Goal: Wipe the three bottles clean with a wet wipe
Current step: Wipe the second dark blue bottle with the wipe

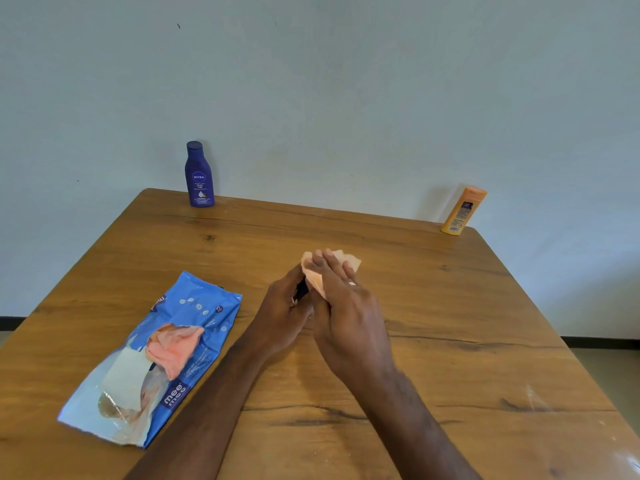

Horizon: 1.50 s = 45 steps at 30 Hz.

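I judge I'm mid-wipe on a small dark bottle (302, 289), nearly hidden between my hands at table centre: left hand (284, 308) clamped on it, right hand (341, 299) pressing the wet wipe (313, 271) around it. Next, turn it, then fetch the blue bottle (199, 174) or orange bottle (462, 211) at the far edge.

Wooden table (450, 341) against plain pale wall (346, 81).

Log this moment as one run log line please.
step: wiping third bottle | left hand: holds dark bottle | right hand: rubs wet wipe on it | blue bottle, orange bottle: upright, far table edge
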Available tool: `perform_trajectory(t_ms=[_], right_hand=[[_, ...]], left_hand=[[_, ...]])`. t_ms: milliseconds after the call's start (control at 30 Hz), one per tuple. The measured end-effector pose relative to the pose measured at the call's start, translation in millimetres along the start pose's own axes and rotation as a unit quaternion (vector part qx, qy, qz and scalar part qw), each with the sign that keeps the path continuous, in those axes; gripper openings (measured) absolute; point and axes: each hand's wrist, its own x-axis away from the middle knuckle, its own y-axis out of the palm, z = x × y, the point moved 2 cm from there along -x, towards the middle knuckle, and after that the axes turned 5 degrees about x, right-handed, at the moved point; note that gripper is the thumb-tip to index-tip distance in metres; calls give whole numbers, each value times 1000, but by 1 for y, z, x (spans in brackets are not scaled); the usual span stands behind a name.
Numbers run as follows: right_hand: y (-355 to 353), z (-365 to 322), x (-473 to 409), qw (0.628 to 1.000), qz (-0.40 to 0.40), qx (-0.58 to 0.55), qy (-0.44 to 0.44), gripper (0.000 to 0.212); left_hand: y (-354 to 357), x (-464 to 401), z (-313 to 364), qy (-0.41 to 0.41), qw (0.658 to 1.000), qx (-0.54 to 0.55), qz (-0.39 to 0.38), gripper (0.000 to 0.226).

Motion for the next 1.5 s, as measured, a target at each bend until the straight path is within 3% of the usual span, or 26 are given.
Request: perform_trajectory(t_ms=[67,100,167,233,300,400,567,633,767,867,967,1033,1233,1500], right_hand=[[-14,-2,-6,984,-41,-163,59,31],[-21,-1,-9,956,-55,-272,97,31],[-33,10,-8,863,-16,-458,214,35],[-34,28,1,759,58,-567,316,35],[-27,44,12,724,112,-561,385,36],[-9,56,26,700,139,-536,451,39],[8,55,31,658,50,-578,480,36],[12,57,29,656,39,-581,481,38],[18,64,28,673,35,-553,490,35],[21,68,28,679,36,-548,487,33],[26,73,24,684,34,-546,481,27],[30,75,20,697,25,-532,479,24],[45,87,-17,750,-2,-487,448,35],[48,102,-98,840,65,-400,362,34]], left_hand=[[-1,-1,-3,-23,1000,-17,2,19],[-2,-1,-4,-25,1000,-18,4,18],[-3,-1,-8,-2,999,-35,9,26],[-6,-1,-13,31,993,-110,27,31],[-8,-1,-15,50,980,-184,56,35],[-10,-1,-14,59,980,-182,54,42],[-1,3,-19,45,982,-181,-4,57],[3,5,-19,13,989,-147,-21,50],[2,6,-19,-80,996,24,-25,44],[-1,4,-17,-87,995,-35,24,28],[0,2,-20,-139,989,-39,34,78],[-1,1,-22,-193,980,-5,45,98],[-16,-30,-12,-156,980,12,121,49],[-70,-126,-21,-150,972,-105,146,51]])
